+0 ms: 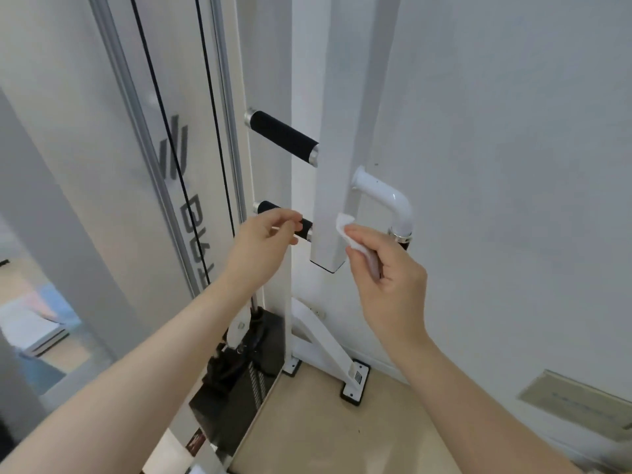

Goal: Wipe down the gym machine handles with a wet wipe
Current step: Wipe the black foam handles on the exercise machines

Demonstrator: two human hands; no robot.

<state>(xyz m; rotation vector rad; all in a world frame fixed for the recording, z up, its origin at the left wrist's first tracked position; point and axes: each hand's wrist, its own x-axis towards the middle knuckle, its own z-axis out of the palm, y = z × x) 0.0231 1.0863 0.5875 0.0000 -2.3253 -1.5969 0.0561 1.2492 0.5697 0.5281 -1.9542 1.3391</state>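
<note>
Here right hand (386, 268) fingers pinch wipe (355, 234); left hand (263, 244), loosely curled, half-hides lower handle (270, 208).

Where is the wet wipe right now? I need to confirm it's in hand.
In the head view, the wet wipe is pinched in the right hand, just right of the white square post, below the curved white handle.

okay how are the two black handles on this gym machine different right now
The upper black handle is fully exposed and untouched; the lower black handle is partly hidden behind the left hand, which reaches at it. The upper one shows both metal end caps. Both are black grips jutting from the white post.
</note>
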